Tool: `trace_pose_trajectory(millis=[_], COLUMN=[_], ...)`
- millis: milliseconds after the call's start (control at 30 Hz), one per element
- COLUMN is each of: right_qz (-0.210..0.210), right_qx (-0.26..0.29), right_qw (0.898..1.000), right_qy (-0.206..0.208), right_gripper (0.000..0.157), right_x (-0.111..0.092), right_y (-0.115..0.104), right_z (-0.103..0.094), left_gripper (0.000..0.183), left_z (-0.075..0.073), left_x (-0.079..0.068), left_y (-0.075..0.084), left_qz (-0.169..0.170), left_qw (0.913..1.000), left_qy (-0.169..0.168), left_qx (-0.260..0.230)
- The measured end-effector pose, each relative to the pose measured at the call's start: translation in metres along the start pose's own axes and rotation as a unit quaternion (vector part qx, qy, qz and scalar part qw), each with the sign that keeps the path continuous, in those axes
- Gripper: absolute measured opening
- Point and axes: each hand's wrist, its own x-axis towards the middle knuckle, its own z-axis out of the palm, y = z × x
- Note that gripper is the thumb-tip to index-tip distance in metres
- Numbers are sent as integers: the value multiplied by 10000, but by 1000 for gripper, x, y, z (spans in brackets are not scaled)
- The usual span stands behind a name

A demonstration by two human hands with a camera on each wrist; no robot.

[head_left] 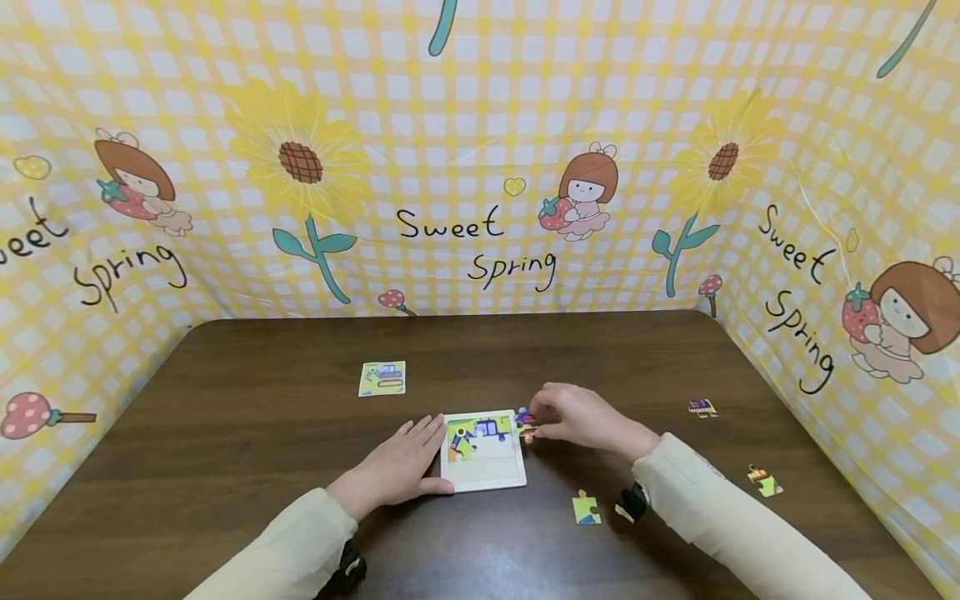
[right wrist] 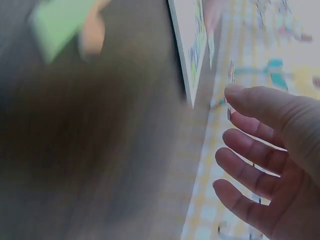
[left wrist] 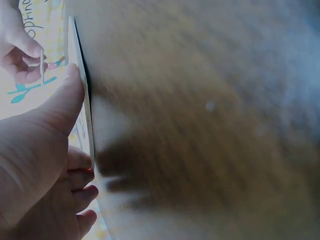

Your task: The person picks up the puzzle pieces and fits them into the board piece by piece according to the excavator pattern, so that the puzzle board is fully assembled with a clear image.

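A white-framed puzzle tray [head_left: 495, 473] lies on the table, with several joined jigsaw pieces [head_left: 489, 429] across its upper part and bare white board below. My left hand [head_left: 397, 467] rests against the tray's left side, its fingers extended and the thumb at the front corner; in the left wrist view the thumb [left wrist: 67, 97] lies on the tray's edge. Just off the tray's right rim, my right hand [head_left: 588, 421] pinches a colourful jigsaw piece [head_left: 526, 419] between thumb and index finger. Edge-on, that piece [right wrist: 231, 72] shows as a thin strip in the right wrist view.
Loose jigsaw pieces lie to the right: a green one [head_left: 587, 509] near my right forearm, a purple one [head_left: 703, 408] and an orange-green one [head_left: 765, 482] farther out. A picture card [head_left: 382, 379] sits behind the tray to the left. Checked cloth [head_left: 480, 167] encloses the table's back and sides.
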Motion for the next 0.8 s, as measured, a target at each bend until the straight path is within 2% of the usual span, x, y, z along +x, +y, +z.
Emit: trace_pose_trajectory(millis=[167, 333, 800], right_qz=[-243, -430, -527], right_qx=[14, 34, -356], right_qw=[9995, 9986, 9975], right_qy=[-180, -310, -305], right_gripper=[20, 20, 17], right_x=[13, 21, 33], right_y=[-20, -32, -38], right_z=[15, 26, 37], left_gripper=[81, 82, 83], left_z=[-1, -1, -1], left_x=[-1, -1, -1], left_y=[0, 0, 0], left_qz=[152, 127, 43], left_qw=[9998, 9999, 10000], left_qy=[83, 67, 39], left_qx=[35, 52, 8])
